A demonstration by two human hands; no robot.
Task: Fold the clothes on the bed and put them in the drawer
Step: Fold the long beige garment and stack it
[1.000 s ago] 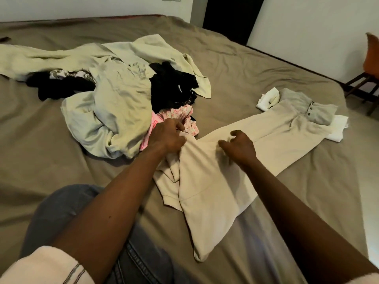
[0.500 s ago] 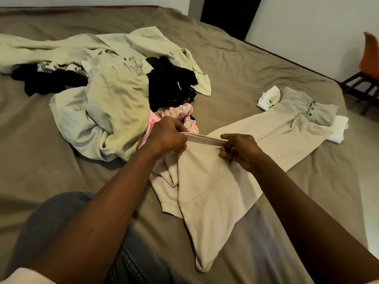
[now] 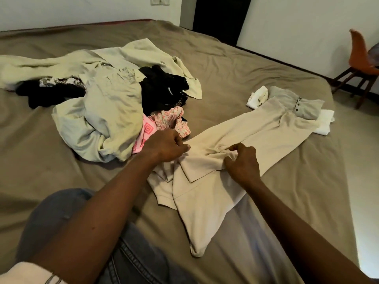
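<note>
1. I see my left hand (image 3: 166,145) curled into a loose fist, thumb and fingers pinching the left edge of the beige garment (image 3: 266,132), just beside the pink patterned garment (image 3: 164,121).
2. My right hand (image 3: 242,162) is curled too, its fingers gripping a bunched ridge of the same beige cloth, a little right of the left hand. The fabric between my hands is gathered into wrinkles, and a folded flap lies just below them.
3. The beige garment lies flat on the bed (image 3: 225,58), running diagonally from the near middle out to the far right. Its near end tapers to a narrow tip close to my denim-covered knee (image 3: 57,218).
4. At the garment's far end, a grey buttoned garment (image 3: 297,101) overlaps it. A white folded cloth (image 3: 324,124) sits under that on the right, and a small white item (image 3: 257,97) is just to the left.
5. Left of my hands is an unfolded heap: pale green garments (image 3: 106,111), a black garment (image 3: 162,89) on top toward the right, and the pink one at the near right edge, touching the beige cloth.
6. The bed has an olive-brown sheet. An orange chair (image 3: 361,58) stands on the floor at the far right, and a dark doorway (image 3: 217,15) opens beyond the bed.
</note>
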